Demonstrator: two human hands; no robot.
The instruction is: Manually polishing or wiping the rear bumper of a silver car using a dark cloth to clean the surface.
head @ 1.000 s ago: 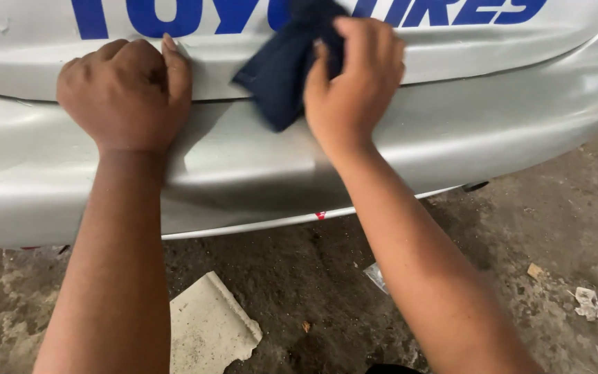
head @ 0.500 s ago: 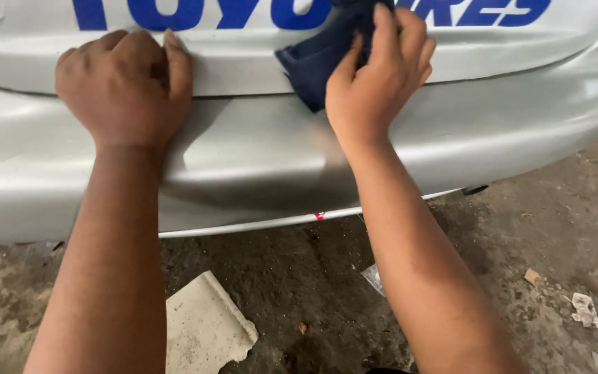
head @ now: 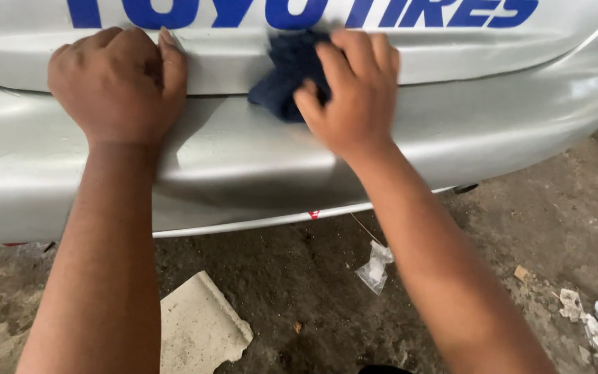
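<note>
A silver car bumper (head: 257, 166) with large blue lettering along its top fills the upper half of the head view. My right hand (head: 351, 86) presses a dark blue cloth (head: 285, 73) flat against the bumper, just below the lettering. My left hand (head: 119, 79) rests on the bumper's upper ledge to the left, fingers curled over the edge, with nothing visible in it. Both forearms reach up from the bottom of the view.
Below the bumper lies a dirty concrete floor (head: 520, 208). A pale broken slab (head: 198, 325) lies between my arms. A crumpled clear plastic wrapper (head: 375, 266) and small bits of litter (head: 590, 318) lie to the right.
My right hand slid the blue cloth to the right along the bumper, then back to the left. My left hand stayed in place.
</note>
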